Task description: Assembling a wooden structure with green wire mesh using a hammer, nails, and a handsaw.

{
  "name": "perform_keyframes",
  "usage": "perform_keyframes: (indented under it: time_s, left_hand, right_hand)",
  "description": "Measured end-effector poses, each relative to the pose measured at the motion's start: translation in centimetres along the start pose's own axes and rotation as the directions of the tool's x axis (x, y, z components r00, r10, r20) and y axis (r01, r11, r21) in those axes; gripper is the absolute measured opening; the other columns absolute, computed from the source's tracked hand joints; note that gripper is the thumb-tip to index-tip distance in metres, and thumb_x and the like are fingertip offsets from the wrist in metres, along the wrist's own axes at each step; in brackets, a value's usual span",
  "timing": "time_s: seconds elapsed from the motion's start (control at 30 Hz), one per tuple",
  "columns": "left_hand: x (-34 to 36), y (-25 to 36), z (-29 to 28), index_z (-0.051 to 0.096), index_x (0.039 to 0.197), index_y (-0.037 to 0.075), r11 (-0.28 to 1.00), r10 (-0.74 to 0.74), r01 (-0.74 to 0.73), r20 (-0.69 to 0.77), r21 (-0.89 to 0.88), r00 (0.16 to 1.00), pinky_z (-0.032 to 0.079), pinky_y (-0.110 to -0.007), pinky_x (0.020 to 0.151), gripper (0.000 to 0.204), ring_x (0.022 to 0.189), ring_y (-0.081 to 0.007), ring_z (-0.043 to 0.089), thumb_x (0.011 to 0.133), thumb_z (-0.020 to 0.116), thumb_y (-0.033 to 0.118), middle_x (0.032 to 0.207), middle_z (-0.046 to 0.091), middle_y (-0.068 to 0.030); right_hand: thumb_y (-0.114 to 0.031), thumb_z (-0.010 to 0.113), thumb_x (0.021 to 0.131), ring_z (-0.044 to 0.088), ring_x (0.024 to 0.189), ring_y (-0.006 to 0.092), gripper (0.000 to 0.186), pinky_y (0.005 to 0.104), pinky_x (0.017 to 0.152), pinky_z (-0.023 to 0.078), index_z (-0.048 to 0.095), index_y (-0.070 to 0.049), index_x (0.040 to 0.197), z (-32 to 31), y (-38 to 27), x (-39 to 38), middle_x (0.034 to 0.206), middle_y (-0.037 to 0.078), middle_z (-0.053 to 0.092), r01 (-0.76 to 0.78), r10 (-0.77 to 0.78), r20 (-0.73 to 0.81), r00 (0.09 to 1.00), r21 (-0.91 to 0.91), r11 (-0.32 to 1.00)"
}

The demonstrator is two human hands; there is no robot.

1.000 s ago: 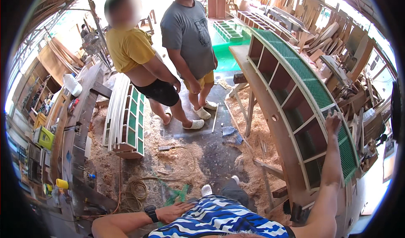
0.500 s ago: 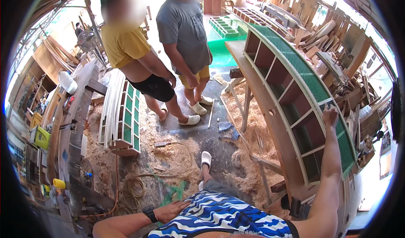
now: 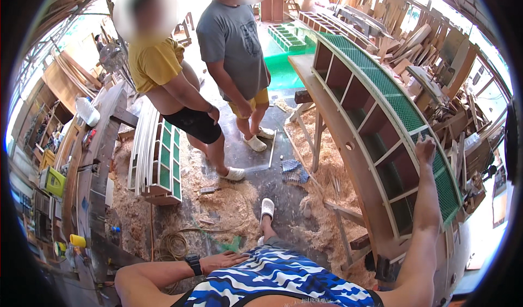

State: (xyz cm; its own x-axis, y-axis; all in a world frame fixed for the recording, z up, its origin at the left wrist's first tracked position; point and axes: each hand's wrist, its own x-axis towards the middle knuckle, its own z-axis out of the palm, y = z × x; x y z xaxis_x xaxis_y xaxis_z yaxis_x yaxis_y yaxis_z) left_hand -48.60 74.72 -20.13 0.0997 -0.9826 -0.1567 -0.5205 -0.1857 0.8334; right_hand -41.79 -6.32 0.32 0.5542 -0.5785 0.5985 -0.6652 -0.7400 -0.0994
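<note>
My right arm stretches out over a long curved wooden frame (image 3: 387, 158) divided into open compartments, its top covered with green mesh (image 3: 394, 93). On one of the frame's top cross slats lies my right hand (image 3: 425, 148), fingers bent around or against the wood. My left hand (image 3: 224, 262) rests flat at my waist on the blue, white and black patterned shirt (image 3: 283, 277), fingers stretched out and holding nothing. A dark wristwatch (image 3: 193, 264) sits on the left wrist. The frame stands on a wide curved board (image 3: 357, 165) that trestle legs hold up.
Two people, one in a yellow shirt (image 3: 155, 62) and one in a grey shirt (image 3: 231, 37), stand ahead. A smaller meshed frame (image 3: 158, 165) is at the left. Wood shavings (image 3: 220, 209), a coiled hose (image 3: 175, 244) and cloth (image 3: 295, 171) lie on the floor. Scrap boards (image 3: 406, 18) fill the right.
The person in yellow has stepped nearer, with a foot now closer to the block on the floor. My hands keep their places; the view has shifted slightly.
</note>
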Motion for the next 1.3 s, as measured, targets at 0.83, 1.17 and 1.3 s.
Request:
perform_keyframes:
  time_s: [0.83, 1.17, 1.3]
  left_hand:
    - [2.4, 1.5, -5.2, 0.026, 0.158, 0.005, 0.982, -0.183, 0.172, 0.157, 0.078, 0.970, 0.032, -0.053, 0.116, 0.085, 0.137, -0.0390, 0.047, 0.085, 0.064, 0.027, 0.158, 0.036, -0.0234]
    - [22.2, 13.1, -25.3, 0.010, 0.157, -0.007, 0.935, 0.289, -0.011, -0.743, 0.355, 0.604, 0.054, -0.045, 0.070, 0.105, 0.078, -0.0370, 0.068, 0.086, 0.078, 0.029, 0.099, 0.069, -0.0246]
    - [24.6, 21.9, -31.7, 0.011, 0.154, -0.014, 0.927, 0.290, 0.060, -0.807, 0.371, 0.515, 0.055, -0.040, 0.075, 0.098, 0.071, -0.0253, 0.068, 0.088, 0.075, 0.019, 0.085, 0.069, -0.0177]
  right_hand:
    - [-0.026, 0.058, 0.095, 0.065, 0.102, 0.0435, 0.031, 0.0518, 0.088, 0.053, 0.069, 0.003, 0.100, 0.5, -0.3, -0.3, 0.108, 0.026, 0.067, -0.005, 0.005, -0.016, 1.000, 0.009, 1.000]
    - [-0.033, 0.056, 0.098, 0.065, 0.104, 0.0420, 0.039, 0.0493, 0.092, 0.052, 0.069, 0.004, 0.099, 1.2, 0.5, 0.1, 0.108, 0.026, 0.067, -0.050, 0.050, -0.007, 0.999, -0.060, 0.997]
    - [-0.035, 0.052, 0.100, 0.065, 0.107, 0.0408, 0.042, 0.0487, 0.094, 0.052, 0.070, 0.003, 0.103, 0.8, 0.3, 0.2, 0.113, 0.025, 0.067, -0.077, 0.080, 0.030, 0.996, -0.098, 0.992]
